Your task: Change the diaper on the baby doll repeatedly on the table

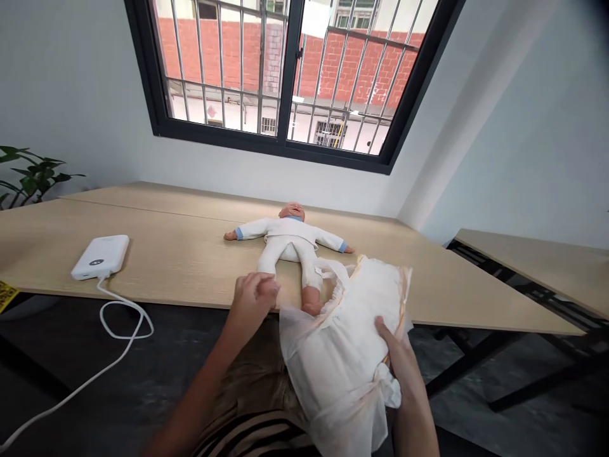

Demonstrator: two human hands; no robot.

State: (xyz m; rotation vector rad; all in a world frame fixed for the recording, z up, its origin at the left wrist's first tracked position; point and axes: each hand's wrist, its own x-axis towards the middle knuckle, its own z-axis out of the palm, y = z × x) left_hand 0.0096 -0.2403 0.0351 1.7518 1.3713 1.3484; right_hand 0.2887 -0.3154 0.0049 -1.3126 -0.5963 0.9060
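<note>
A baby doll point(291, 230) in a white outfit with blue cuffs and collar lies on its back on the table, arms spread and legs toward me. My left hand point(254, 292) is closed, fingers curled, at the end of the doll's left-side leg in view. That foot is hidden, and I cannot tell whether the fingers grip it. My right hand point(394, 346) holds an unfolded white diaper point(356, 311) by its right side, thumb on top. The diaper has ruffled edges with yellowish trim and hangs over the table's front edge, beside the doll's other foot point(311, 299).
On the left of the wooden table point(190, 254) lies a white power bank point(101, 256), its white cable point(126, 346) looping down past the edge. A plant point(38, 174) stands at far left. Behind is a barred window point(285, 143); another table point(537, 260) stands to the right.
</note>
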